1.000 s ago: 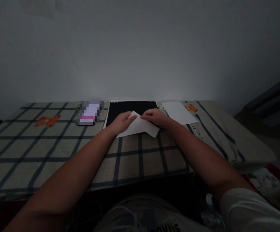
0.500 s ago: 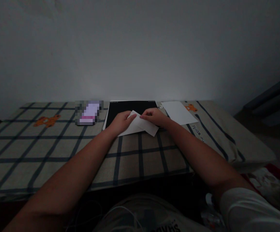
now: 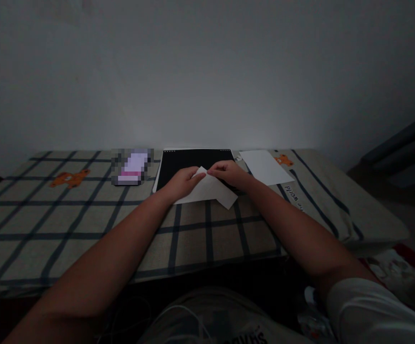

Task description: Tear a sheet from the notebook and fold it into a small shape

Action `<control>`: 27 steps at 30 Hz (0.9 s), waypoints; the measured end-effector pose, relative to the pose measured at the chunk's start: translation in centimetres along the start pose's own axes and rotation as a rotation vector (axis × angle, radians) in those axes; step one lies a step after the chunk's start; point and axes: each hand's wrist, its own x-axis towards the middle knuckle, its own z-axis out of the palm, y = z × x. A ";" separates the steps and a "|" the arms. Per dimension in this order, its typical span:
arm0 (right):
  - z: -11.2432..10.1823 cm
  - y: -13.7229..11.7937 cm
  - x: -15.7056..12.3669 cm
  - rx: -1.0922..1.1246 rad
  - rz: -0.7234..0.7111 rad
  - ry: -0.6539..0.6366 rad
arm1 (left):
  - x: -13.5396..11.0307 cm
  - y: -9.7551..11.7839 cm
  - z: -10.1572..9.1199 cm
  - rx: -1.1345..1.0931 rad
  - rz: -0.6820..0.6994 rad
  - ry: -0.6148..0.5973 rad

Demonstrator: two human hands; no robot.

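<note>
Between my two hands is a sheet of white paper [image 3: 207, 188], folded so that one flap sticks out at its lower right. My left hand [image 3: 186, 182] grips it from the left, thumb on top near the upper point. Thumb and fingers of my right hand [image 3: 227, 173] pinch the same upper edge, close to the left thumb. Under the paper and hands lies a black rectangular pad [image 3: 193, 160] with a white border and small marks along its far edge. How the folds run beneath the fingers is hidden.
Another white sheet [image 3: 266, 167] lies right of the pad. A pixelated phone [image 3: 133, 167] rests to the left. Checked cloth [image 3: 121, 222] with bear prints covers the table, which stands against a grey wall [image 3: 200, 71]. A red container [image 3: 413, 258] with white items sits below at right.
The paper has tilted and shifted slightly towards me, its lower-right flap now hanging lower. My left hand has moved a little right, bringing its thumb closer to the right fingertips.
</note>
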 end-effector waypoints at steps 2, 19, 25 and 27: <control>0.1 0.0 0.1 -0.012 -0.006 0.007 | 0.1 -0.1 0.0 0.002 0.005 -0.003; -1.8 0.5 0.0 -0.044 0.115 -0.017 | 0.2 -0.5 -0.5 0.029 -0.006 0.213; -2.1 0.6 0.0 -0.067 0.115 -0.023 | 0.3 -0.9 -0.4 -0.135 -0.073 0.239; -1.9 0.7 0.0 -0.078 0.121 -0.032 | 0.3 -0.9 -0.4 -0.172 -0.121 0.228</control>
